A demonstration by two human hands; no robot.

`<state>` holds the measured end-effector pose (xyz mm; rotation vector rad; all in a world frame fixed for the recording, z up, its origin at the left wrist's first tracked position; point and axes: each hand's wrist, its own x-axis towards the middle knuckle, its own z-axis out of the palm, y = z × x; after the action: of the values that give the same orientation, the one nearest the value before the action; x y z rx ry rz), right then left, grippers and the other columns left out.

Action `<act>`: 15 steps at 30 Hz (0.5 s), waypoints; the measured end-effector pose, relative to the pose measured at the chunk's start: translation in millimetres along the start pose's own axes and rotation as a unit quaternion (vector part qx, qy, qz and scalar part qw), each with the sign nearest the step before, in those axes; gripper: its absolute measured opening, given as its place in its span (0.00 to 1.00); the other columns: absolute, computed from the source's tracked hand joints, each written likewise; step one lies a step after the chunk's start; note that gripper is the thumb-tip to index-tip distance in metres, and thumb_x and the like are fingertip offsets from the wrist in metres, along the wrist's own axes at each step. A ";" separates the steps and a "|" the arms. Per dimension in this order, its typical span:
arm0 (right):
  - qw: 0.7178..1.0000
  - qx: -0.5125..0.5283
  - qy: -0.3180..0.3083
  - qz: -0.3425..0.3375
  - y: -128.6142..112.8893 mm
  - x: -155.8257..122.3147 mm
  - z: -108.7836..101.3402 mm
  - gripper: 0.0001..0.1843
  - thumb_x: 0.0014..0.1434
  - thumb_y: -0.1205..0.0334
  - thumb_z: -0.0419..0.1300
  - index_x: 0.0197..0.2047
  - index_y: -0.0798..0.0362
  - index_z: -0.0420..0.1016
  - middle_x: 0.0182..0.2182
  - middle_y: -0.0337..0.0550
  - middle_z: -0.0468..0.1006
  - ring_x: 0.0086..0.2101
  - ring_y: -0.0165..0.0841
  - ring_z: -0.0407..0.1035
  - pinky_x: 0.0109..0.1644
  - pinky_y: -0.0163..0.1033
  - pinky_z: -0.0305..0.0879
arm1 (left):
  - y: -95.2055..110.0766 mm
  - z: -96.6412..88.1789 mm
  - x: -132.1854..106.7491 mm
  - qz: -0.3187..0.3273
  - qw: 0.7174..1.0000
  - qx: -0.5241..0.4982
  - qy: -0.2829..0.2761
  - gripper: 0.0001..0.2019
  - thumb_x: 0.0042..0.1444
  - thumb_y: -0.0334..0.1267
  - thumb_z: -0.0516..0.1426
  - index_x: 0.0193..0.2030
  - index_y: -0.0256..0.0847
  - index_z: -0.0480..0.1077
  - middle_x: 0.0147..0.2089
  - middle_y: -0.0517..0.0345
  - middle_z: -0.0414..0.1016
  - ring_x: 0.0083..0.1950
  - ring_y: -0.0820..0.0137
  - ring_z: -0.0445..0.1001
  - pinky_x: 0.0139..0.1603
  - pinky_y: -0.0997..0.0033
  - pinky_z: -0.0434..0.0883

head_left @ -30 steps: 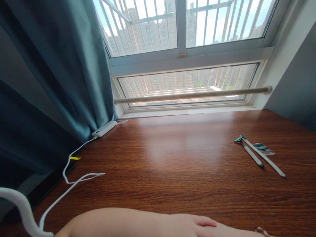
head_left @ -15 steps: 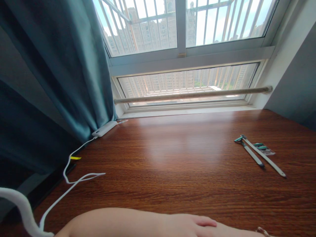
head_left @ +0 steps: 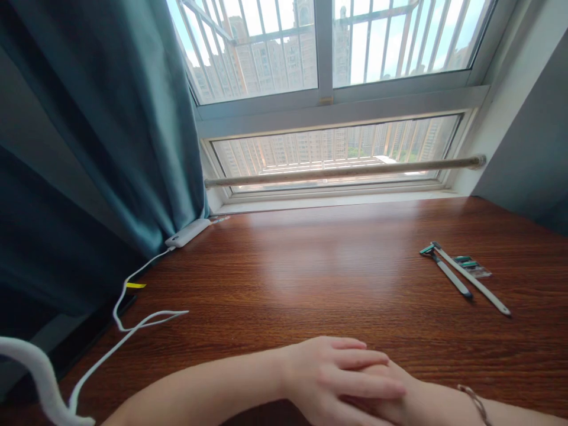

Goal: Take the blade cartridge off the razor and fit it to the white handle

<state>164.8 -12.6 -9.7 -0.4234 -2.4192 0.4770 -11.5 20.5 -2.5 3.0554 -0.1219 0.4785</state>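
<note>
Your left forearm rises from the bottom left of the frame, and your left hand [head_left: 326, 376] lies palm down at the bottom centre, crossing over your right hand [head_left: 394, 374]. Your right forearm comes in from the bottom right corner, angled up toward the centre, with a thin bracelet [head_left: 474, 402] around the wrist.

The razor [head_left: 450, 275] lies on the brown wooden table [head_left: 288, 296] in the right part of the frame, well apart from your hands. Its head points to the upper left and its long axis slants down to the right. Just beside it, the long pale-handled tool [head_left: 477, 281] slants the same way, its dark end up by the razor's head. The small clear packet [head_left: 473, 266] sits just beyond that handle, with green-and-black pieces showing.

Your left fingers [head_left: 368, 384] are stretched out and slightly spread, resting across the back of your right hand and pinching nothing. Your right fingers are mostly covered, so you cannot tell how far open they are.
</note>
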 end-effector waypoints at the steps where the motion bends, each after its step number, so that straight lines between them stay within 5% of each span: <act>1: 1.000 -0.001 0.002 0.011 4.0 5.4 -1.3 0.12 0.58 0.61 0.50 0.44 0.50 0.69 0.42 0.41 0.72 0.41 0.29 0.67 0.44 0.34 0.65 | -4.7 0.9 -2.8 -0.016 1.000 0.019 0.016 0.16 0.54 0.42 0.48 0.49 0.52 0.66 0.61 0.63 0.57 0.63 0.63 0.48 0.61 0.63 0.53; 5: 0.998 -0.006 0.003 0.061 25.4 21.7 -12.6 0.10 0.55 0.67 0.51 0.39 0.53 0.72 0.37 0.39 0.75 0.38 0.27 0.69 0.41 0.29 0.66 | -18.7 3.9 -7.1 -0.116 0.991 0.050 0.043 0.21 0.52 0.33 0.48 0.54 0.54 0.60 0.64 0.60 0.48 0.64 0.62 0.46 0.60 0.59 0.53; 10: 0.980 -0.191 0.005 0.049 62.5 17.1 -45.3 0.10 0.56 0.63 0.52 0.38 0.53 0.73 0.37 0.44 0.75 0.44 0.34 0.65 0.48 0.40 0.60 | -21.4 4.0 -1.6 -0.208 0.975 0.029 0.069 0.24 0.52 0.29 0.47 0.58 0.42 0.55 0.65 0.51 0.46 0.64 0.62 0.45 0.60 0.58 0.54; 12: 0.950 -0.289 0.001 0.117 75.5 9.7 -61.7 0.11 0.58 0.64 0.49 0.37 0.54 0.72 0.37 0.45 0.74 0.41 0.34 0.65 0.46 0.40 0.60 | -20.4 4.6 -0.8 -0.239 0.970 0.007 0.048 0.23 0.54 0.30 0.46 0.58 0.39 0.54 0.60 0.51 0.56 0.63 0.65 0.49 0.60 0.60 0.55; 15: 0.866 -0.427 0.012 0.260 89.5 -5.5 -83.6 0.11 0.58 0.66 0.47 0.36 0.56 0.71 0.34 0.49 0.73 0.39 0.37 0.65 0.45 0.41 0.60 | -20.4 8.0 -2.1 -0.245 0.969 -0.018 0.019 0.19 0.56 0.32 0.45 0.55 0.39 0.57 0.53 0.55 0.68 0.61 0.69 0.54 0.60 0.62 0.54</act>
<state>238.2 83.5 10.3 -1.4644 -2.3519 -0.4431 -9.3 40.5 -11.4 2.8813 0.6011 0.4843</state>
